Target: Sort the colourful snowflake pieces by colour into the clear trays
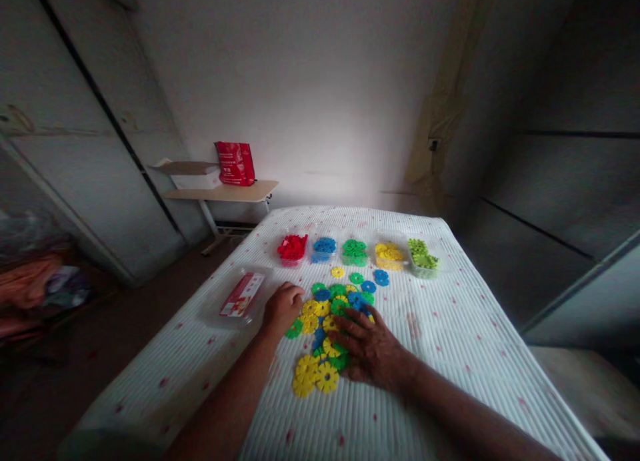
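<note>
A loose pile of flat, notched plastic disks in yellow, green and blue (pixel 323 307) lies on the cloth-covered table. At the pile's left edge my left hand (pixel 283 309) rests with its fingers curled in and closed; whether anything is inside them is hidden. My right hand (pixel 373 349) lies palm down over the right side of the pile, fingers spread and touching the disks. Several yellow disks (pixel 315 375) overlap nearest to me. Beyond the pile lie a single yellow disk (pixel 338 272), a green disk (pixel 357 278) and blue disks (pixel 381 277).
Clear tubs stand in a row behind, holding red (pixel 293 249), blue (pixel 324 249), green (pixel 355 252), yellow (pixel 389 254) and light green pieces (pixel 423 257). A clear lid with a red label (pixel 243 294) lies left. A side table (pixel 235 192) bears a red bag (pixel 235 163) and a box (pixel 195 177).
</note>
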`<state>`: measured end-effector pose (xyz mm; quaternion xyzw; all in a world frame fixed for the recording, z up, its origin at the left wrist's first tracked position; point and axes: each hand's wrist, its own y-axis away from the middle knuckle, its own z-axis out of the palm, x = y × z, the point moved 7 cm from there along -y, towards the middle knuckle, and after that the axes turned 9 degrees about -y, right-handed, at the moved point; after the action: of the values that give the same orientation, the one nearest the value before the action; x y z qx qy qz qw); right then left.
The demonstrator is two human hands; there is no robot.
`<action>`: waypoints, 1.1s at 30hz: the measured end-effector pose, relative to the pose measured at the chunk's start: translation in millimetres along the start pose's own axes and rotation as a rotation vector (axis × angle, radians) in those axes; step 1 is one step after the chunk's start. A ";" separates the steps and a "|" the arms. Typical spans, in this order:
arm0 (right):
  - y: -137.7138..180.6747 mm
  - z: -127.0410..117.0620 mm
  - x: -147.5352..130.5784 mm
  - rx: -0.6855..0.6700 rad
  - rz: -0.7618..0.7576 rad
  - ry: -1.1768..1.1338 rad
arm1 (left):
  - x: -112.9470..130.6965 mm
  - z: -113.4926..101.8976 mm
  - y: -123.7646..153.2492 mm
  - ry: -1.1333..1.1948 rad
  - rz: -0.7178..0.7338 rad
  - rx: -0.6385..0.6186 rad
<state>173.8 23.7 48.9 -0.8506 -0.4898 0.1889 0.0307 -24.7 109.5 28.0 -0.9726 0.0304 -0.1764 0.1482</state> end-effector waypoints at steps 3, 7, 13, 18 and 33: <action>7.0 -3.3 21.7 0.037 0.081 0.080 | -0.9 1.2 -0.4 0.003 -0.001 -0.005; 18.3 -14.3 38.9 0.054 0.163 0.114 | -1.6 1.7 -0.4 0.020 0.010 0.010; 30.8 -26.4 48.3 0.055 0.281 0.123 | -2.5 1.7 -0.2 0.033 0.019 0.024; 29.9 -36.8 41.4 0.062 0.304 0.109 | -2.0 1.2 -0.1 0.031 0.019 0.022; -34.0 25.7 -61.8 -0.129 -0.166 -0.032 | 0.1 -1.7 0.7 0.045 0.026 0.029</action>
<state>109.1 -14.2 51.2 -0.8042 -0.5702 0.1671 -0.0165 -25.3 108.3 29.4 -0.9657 0.0440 -0.1965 0.1641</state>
